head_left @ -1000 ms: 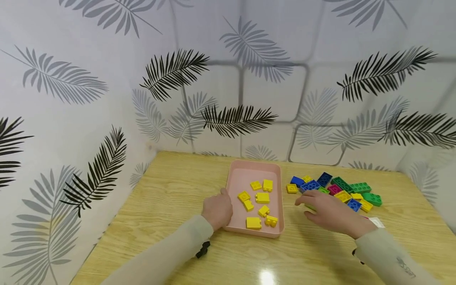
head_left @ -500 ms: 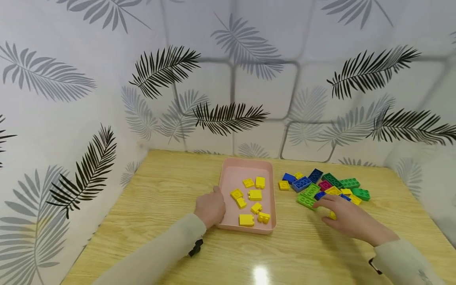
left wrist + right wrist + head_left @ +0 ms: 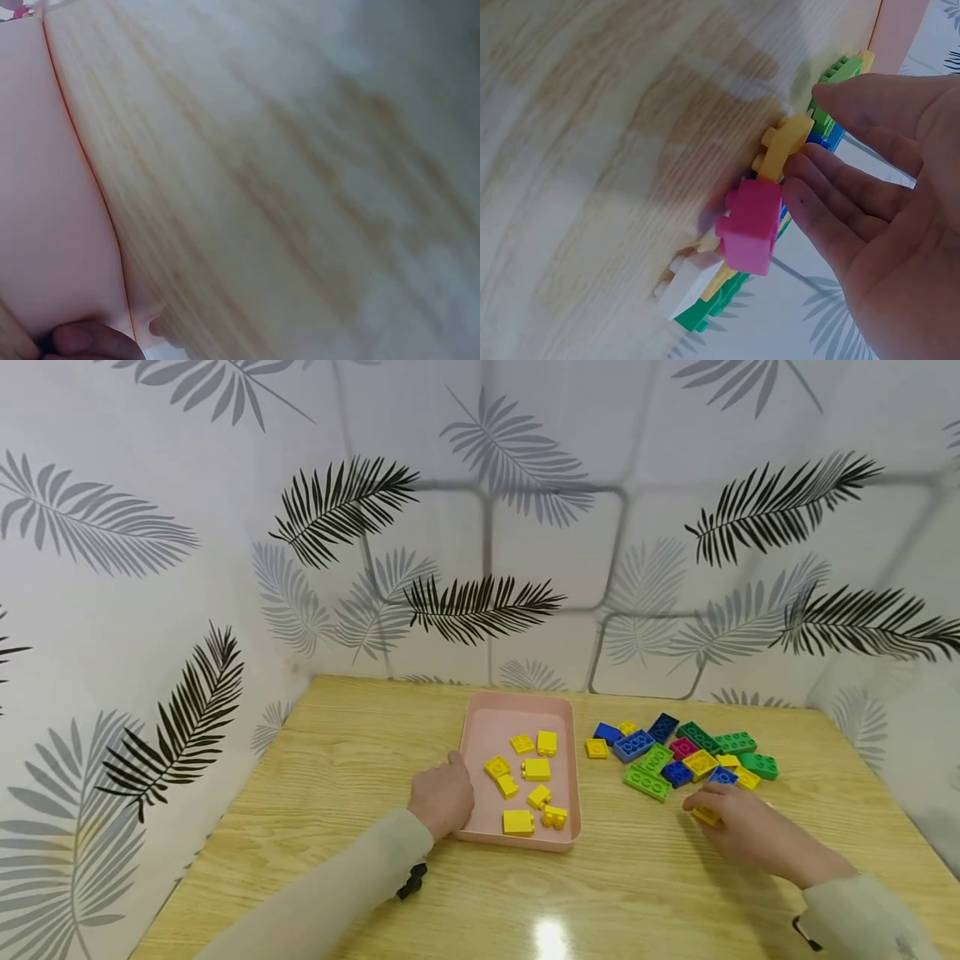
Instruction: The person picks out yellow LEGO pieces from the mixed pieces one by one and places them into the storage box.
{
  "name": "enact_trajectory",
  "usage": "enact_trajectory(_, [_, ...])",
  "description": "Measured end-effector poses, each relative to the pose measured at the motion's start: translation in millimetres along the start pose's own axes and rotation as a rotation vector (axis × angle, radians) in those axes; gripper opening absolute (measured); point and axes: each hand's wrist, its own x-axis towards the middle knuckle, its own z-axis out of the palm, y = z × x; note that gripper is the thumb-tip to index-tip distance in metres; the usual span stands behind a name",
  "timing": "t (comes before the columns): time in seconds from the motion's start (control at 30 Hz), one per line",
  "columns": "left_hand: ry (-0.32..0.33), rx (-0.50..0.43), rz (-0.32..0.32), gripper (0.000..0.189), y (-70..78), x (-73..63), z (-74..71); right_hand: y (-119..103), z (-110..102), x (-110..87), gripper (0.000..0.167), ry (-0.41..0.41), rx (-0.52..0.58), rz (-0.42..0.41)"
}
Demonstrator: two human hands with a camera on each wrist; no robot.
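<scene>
My left hand [image 3: 442,797] grips the left wall of a shallow pink tray [image 3: 495,718]; in the left wrist view a thumb [image 3: 90,341] and a fingertip [image 3: 163,328] lie on either side of the wall. Several yellow bricks [image 3: 536,769] lie inside. To the right, my right hand [image 3: 757,835] reaches down at a yellow brick [image 3: 705,816] at the near side of a loose brick pile. In the right wrist view its fingertips touch or nearly touch that yellow brick [image 3: 784,146], and the thumb [image 3: 840,97] stands apart from it.
Green bricks [image 3: 647,782], blue bricks [image 3: 634,746] and a single yellow brick [image 3: 597,748] lie right of the tray. A pink brick [image 3: 754,225] and a white brick [image 3: 690,285] stand close to my right fingers. A patterned wall [image 3: 525,643] backs the wooden table [image 3: 360,735].
My right hand has moved right and nearer, from above the light green bricks down to the yellow brick. The left hand stays on the tray. The head view has shifted slightly.
</scene>
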Motion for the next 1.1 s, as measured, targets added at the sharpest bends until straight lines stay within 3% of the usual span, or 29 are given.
enact_trajectory(0.57, [-0.005, -0.012, -0.003, 0.058, -0.2, -0.8, -0.6, -12.8, 12.1, 7.5, 0.027, 0.051, -0.012, -0.015])
enact_trajectory(1.1, [-0.014, -0.017, -0.019, 0.057, -2.0, 0.8, 1.2, -29.0, 16.9, 15.7, 0.026, -0.048, 0.043, 0.049])
